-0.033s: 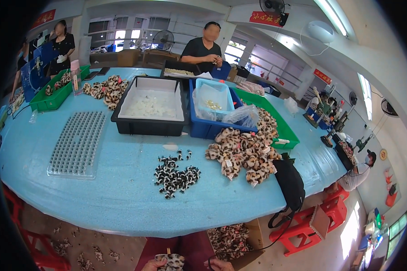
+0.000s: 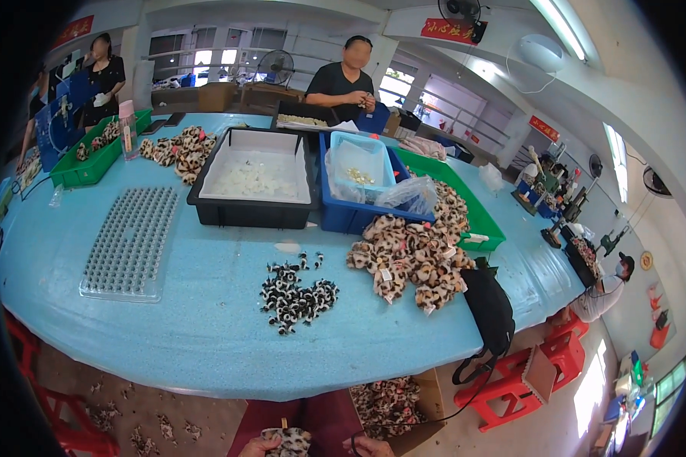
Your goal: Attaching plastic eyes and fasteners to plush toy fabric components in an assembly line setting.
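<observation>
At the lower edge, my left hand [image 2: 258, 446] is closed around a leopard-print plush piece [image 2: 291, 443]. A short light-brown stick [image 2: 284, 423] juts up from its top. My right hand [image 2: 372, 447] is beside it, fingers curled at the end of a thin black cord [image 2: 354, 443]; the picture's edge cuts off part of both hands. Ahead on the blue-covered table [image 2: 206, 335] lies a heap of small black-and-white parts [image 2: 293, 297]. To its right is a pile of leopard-print plush pieces [image 2: 404, 259].
A clear studded tray [image 2: 129, 244] lies left; a black bin [image 2: 255, 217], blue crate [image 2: 343, 217] and green tray [image 2: 484, 228] stand farther back. A black bag [image 2: 488, 305] hangs at the right edge. Below are a carton of plush [image 2: 427, 381] and red stools [image 2: 503, 388]. A person [image 2: 343, 84] works opposite.
</observation>
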Motion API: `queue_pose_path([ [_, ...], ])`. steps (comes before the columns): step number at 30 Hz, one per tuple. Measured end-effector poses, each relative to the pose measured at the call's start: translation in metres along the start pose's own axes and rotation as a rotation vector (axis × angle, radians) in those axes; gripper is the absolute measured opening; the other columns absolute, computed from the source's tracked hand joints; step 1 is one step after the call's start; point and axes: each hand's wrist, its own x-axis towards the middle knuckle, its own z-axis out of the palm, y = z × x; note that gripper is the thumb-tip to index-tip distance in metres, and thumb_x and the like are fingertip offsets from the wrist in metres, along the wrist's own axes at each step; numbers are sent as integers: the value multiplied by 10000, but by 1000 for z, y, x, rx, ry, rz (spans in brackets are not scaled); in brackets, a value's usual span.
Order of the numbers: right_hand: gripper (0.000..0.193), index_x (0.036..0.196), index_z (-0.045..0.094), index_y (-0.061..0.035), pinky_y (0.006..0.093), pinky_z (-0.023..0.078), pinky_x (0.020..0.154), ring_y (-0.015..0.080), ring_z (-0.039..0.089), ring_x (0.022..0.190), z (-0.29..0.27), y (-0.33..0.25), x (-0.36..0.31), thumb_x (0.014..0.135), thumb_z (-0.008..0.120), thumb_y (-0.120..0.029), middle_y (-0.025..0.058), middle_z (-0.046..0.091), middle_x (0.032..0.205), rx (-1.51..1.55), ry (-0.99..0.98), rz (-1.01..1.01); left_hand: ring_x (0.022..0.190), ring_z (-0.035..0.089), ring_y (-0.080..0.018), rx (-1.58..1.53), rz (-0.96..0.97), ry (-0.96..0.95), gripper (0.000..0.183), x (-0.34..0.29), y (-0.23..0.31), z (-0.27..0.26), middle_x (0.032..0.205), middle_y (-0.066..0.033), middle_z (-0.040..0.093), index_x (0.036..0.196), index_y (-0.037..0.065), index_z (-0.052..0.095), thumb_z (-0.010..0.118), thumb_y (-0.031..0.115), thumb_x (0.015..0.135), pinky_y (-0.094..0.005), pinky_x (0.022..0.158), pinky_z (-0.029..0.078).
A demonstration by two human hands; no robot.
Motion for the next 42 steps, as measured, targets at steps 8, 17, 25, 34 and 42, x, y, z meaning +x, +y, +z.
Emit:
queue_pose_path([
  [8, 166, 995, 631, -15, 233, 466, 659, 106, 575, 770, 9, 3, -4, 920, 547, -137, 44, 628, 863, 232, -47, 119, 996, 618, -285, -121, -135, -71, 447, -1, -2, -14, 1121, -153, 616, 1208, -62, 491, 606, 175, 847, -420, 897, 489],
  [17, 88, 871, 651, -18, 274, 499, 552, 132, 610, 594, -133, 22, -20, 832, 593, -72, 66, 644, 683, -764, -120, 170, 920, 651, -279, -84, -58, 257, 297, 11, -2, -21, 1015, -168, 648, 1117, -91, 550, 565, 75, 871, -407, 835, 532],
  [25, 81, 887, 619, 19, 214, 463, 566, 75, 578, 627, -100, -141, 86, 858, 562, -30, 34, 613, 687, -428, 278, -200, 918, 651, -297, -77, -81, 215, 305, 0, -5, -14, 1033, -187, 640, 1121, -101, 540, 582, 44, 855, -418, 837, 539],
  [34, 146, 939, 637, 17, 249, 471, 595, 113, 579, 639, -55, -139, 289, 810, 596, -35, 57, 639, 746, -402, 169, -488, 912, 654, -291, -70, -38, 236, 298, -4, -12, -26, 1026, -192, 641, 1109, -97, 547, 600, 24, 842, -419, 822, 549],
  [42, 182, 824, 697, -41, 350, 485, 626, 250, 627, 656, -39, -165, 312, 765, 681, -212, 125, 670, 742, -657, 217, -410, 921, 654, -304, -139, -32, 187, 303, -4, -4, -33, 1032, -203, 641, 1114, -100, 546, 599, 15, 839, -419, 827, 548],
])
